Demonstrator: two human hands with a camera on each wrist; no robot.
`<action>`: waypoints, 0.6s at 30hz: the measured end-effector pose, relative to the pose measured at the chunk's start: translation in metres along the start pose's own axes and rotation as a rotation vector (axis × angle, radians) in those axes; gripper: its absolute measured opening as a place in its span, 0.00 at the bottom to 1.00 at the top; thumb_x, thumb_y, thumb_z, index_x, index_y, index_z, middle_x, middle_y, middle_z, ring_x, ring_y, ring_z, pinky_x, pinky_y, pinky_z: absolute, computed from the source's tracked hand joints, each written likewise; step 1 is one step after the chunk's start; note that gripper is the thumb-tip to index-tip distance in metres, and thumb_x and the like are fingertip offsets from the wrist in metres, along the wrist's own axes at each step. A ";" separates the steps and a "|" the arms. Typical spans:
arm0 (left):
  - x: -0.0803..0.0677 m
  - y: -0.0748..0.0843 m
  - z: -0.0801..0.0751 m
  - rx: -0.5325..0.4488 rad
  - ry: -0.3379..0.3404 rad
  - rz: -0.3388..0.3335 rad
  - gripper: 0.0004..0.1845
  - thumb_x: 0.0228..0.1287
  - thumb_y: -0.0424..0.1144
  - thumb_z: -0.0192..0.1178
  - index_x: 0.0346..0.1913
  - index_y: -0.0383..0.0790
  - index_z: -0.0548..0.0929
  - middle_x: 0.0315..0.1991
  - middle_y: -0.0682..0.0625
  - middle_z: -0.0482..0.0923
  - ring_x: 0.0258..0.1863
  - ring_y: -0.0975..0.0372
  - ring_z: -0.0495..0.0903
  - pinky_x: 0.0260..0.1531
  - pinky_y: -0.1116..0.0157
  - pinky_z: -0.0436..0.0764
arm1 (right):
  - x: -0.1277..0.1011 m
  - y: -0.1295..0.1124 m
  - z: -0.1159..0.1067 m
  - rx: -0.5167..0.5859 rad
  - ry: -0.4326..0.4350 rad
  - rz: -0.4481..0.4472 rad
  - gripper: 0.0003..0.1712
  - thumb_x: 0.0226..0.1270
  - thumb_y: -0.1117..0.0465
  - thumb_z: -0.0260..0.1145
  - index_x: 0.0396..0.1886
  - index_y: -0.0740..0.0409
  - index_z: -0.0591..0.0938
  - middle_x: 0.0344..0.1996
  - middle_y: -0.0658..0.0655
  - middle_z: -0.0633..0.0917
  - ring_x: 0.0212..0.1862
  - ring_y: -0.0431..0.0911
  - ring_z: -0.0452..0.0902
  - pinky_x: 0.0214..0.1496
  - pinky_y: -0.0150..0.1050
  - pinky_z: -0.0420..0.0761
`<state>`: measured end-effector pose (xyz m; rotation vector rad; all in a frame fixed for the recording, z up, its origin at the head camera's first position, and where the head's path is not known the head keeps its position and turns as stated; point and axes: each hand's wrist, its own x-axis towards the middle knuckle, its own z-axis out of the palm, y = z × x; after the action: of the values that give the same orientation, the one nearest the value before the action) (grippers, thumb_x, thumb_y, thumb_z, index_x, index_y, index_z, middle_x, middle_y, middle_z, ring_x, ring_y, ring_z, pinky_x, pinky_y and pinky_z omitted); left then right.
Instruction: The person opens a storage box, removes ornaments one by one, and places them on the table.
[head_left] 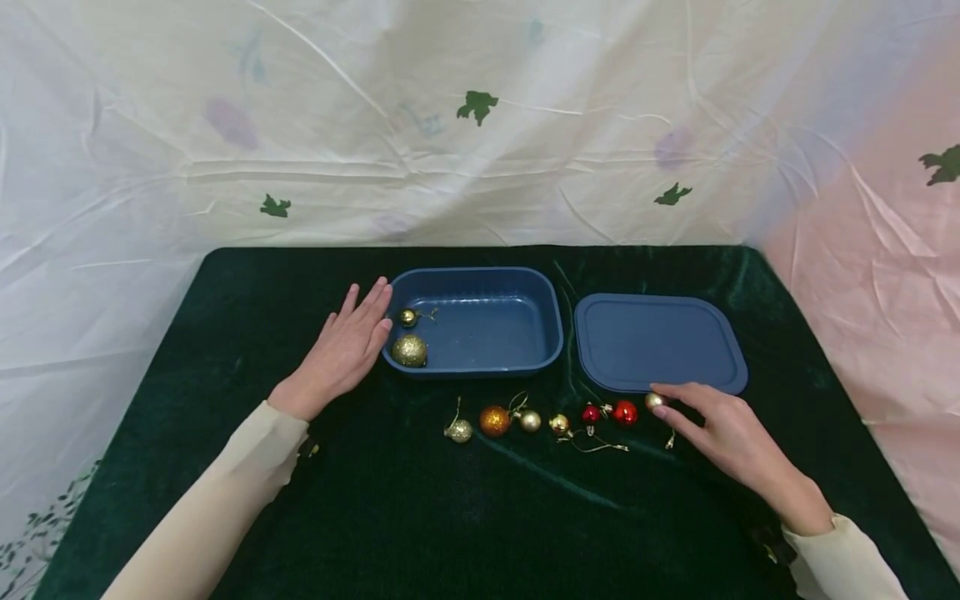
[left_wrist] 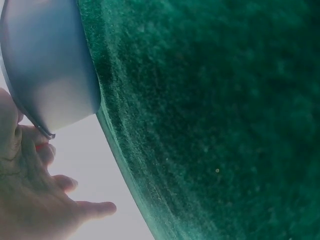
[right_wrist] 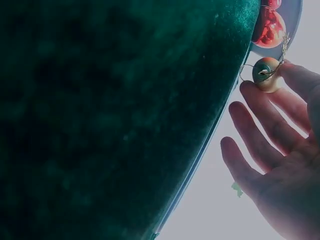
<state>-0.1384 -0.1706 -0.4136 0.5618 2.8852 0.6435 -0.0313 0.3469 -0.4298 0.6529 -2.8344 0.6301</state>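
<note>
Green velvet covers the surface; a blue tub sits at its middle with the matching lid flat just to its right, the two close but apart. My left hand lies flat on the cloth, fingers straight and together, fingertips against the tub's left wall; the left wrist view shows the tub's outer wall right by my fingers. Inside the tub at its left end: a large gold glitter bauble and a small dark gold one behind it. My right hand rests near the lid's front edge, fingers loosely extended, index tip and thumb pinching a small gold bauble; the right wrist view shows it at my fingertips, hanging loop up, a red bauble just beyond. A row lies on the cloth in front of the tub, left to right: pale gold glitter bauble, orange glitter bauble, small gold ball, another gold one, then two red ones, the last nearest my right hand.
</note>
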 end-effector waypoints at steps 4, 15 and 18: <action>0.000 0.000 0.000 0.003 -0.001 -0.001 0.33 0.86 0.53 0.31 0.85 0.48 0.40 0.85 0.49 0.32 0.82 0.42 0.30 0.71 0.28 0.45 | 0.000 0.000 -0.001 -0.005 -0.012 -0.013 0.17 0.71 0.61 0.72 0.58 0.55 0.87 0.50 0.52 0.90 0.49 0.49 0.86 0.45 0.52 0.86; -0.001 0.000 0.000 0.004 -0.004 -0.002 0.33 0.86 0.53 0.31 0.85 0.48 0.40 0.85 0.48 0.32 0.82 0.42 0.31 0.71 0.28 0.45 | 0.003 0.003 0.000 0.002 -0.105 0.019 0.17 0.74 0.56 0.69 0.59 0.56 0.87 0.50 0.56 0.89 0.50 0.52 0.86 0.48 0.57 0.86; -0.001 0.001 0.000 0.000 -0.005 -0.003 0.33 0.86 0.52 0.32 0.85 0.48 0.40 0.85 0.49 0.32 0.82 0.42 0.31 0.71 0.28 0.45 | 0.003 0.003 0.000 -0.002 -0.120 0.024 0.17 0.75 0.56 0.69 0.58 0.57 0.87 0.50 0.57 0.89 0.50 0.54 0.86 0.49 0.58 0.85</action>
<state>-0.1375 -0.1701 -0.4134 0.5577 2.8814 0.6405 -0.0358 0.3483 -0.4305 0.6793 -2.9573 0.6113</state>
